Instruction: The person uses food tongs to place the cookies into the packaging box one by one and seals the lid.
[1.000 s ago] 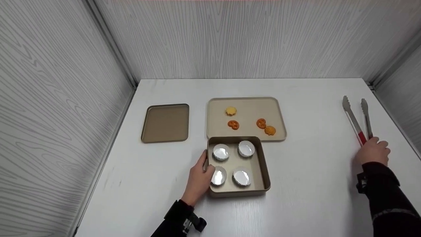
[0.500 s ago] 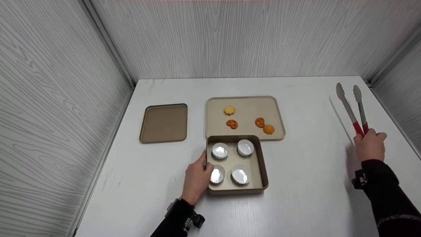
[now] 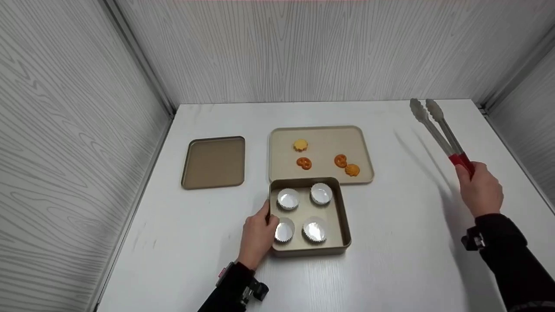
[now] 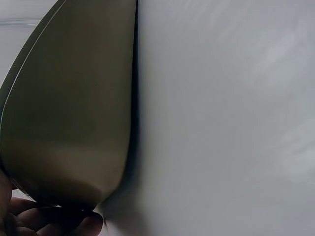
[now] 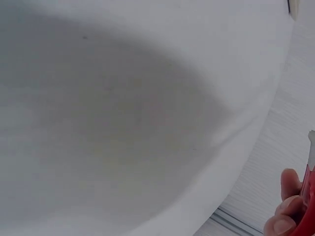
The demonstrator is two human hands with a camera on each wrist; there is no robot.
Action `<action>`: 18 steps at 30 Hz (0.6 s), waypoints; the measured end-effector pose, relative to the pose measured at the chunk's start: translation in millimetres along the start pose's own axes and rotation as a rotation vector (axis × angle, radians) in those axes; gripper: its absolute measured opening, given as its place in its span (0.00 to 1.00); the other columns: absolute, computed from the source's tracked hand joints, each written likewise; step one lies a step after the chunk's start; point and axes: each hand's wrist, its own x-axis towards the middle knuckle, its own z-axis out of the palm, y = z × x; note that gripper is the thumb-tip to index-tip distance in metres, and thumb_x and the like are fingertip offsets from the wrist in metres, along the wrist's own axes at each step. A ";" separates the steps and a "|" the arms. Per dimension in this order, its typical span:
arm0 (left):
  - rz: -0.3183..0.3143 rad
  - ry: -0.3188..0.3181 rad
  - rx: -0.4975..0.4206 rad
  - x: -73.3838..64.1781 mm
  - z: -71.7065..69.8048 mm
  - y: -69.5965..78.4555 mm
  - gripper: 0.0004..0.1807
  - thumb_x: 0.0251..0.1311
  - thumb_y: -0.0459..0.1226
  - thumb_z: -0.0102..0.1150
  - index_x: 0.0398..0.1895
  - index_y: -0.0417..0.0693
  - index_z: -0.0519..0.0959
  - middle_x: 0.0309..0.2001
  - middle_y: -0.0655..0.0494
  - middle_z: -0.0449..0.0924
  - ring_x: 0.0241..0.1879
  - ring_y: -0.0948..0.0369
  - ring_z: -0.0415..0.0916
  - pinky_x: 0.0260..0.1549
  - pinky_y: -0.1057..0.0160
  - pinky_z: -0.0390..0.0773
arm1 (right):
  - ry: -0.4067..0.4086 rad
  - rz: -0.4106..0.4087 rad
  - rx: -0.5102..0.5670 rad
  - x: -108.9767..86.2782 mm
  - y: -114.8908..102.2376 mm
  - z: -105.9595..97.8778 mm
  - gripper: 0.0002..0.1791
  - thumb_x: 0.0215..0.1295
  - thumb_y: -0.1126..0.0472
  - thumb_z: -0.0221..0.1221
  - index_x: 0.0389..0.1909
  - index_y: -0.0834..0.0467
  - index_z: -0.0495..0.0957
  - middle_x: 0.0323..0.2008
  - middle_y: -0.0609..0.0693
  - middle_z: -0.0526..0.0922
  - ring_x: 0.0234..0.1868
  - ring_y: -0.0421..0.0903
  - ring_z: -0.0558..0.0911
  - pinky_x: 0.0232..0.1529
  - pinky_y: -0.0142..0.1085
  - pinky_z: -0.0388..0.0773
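My left hand (image 3: 256, 236) grips the left wall of a deep square baking pan (image 3: 340, 208), thumb over the rim. Inside the pan sit several shiny fluted cups, one of them a white cup (image 3: 315, 229) at the front right. My right hand (image 3: 481, 190) holds metal tongs (image 3: 440, 130) by their red handles, raised over the table with the tips a little apart. The left wrist view shows the pan's outer wall (image 4: 69, 98) close up, fingers at its lower corner. Only fingertips and a red handle (image 5: 307, 206) show in the right wrist view.
Behind the pan lies a beige rectangular tray (image 3: 321, 134) bearing a yellow fluted cookie (image 3: 300, 145), two pretzels, one a left pretzel (image 3: 304, 163), and an orange-brown swirled cookie (image 3: 352, 170). A shallow square brown tray (image 3: 214, 162) lies at left. Grey wood-grain walls enclose the table (image 3: 190, 242).
My right hand has lifted the tongs off the table's right side and swung their tips leftward; the tips have drawn closer together. My left hand stays on the pan.
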 end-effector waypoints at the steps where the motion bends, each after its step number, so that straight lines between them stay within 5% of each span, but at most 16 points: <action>1: 0.000 0.000 -0.003 0.0 0.4 -0.6 0.29 0.64 0.34 0.52 0.69 0.39 0.74 0.56 0.40 0.83 0.50 0.51 0.83 0.51 0.48 0.79 | -0.010 -0.012 0.007 -0.7 -1.1 -0.4 0.37 0.80 0.45 0.43 0.66 0.77 0.63 0.47 0.78 0.76 0.41 0.71 0.77 0.39 0.58 0.70; 8: 0.003 -0.007 -0.014 0.3 1.4 -3.7 0.29 0.64 0.34 0.52 0.70 0.39 0.74 0.58 0.40 0.82 0.53 0.50 0.82 0.53 0.48 0.79 | -0.009 -0.103 -0.004 -11.3 -13.2 -3.3 0.39 0.77 0.40 0.49 0.66 0.74 0.65 0.45 0.76 0.78 0.41 0.69 0.78 0.39 0.59 0.71; 18: 0.006 -0.019 -0.014 1.5 1.7 -5.3 0.29 0.65 0.34 0.52 0.70 0.39 0.73 0.59 0.41 0.82 0.54 0.51 0.82 0.53 0.49 0.79 | -0.056 -0.317 -0.095 -25.0 -24.4 -10.3 0.29 0.73 0.43 0.58 0.60 0.64 0.74 0.39 0.64 0.83 0.36 0.61 0.80 0.32 0.51 0.71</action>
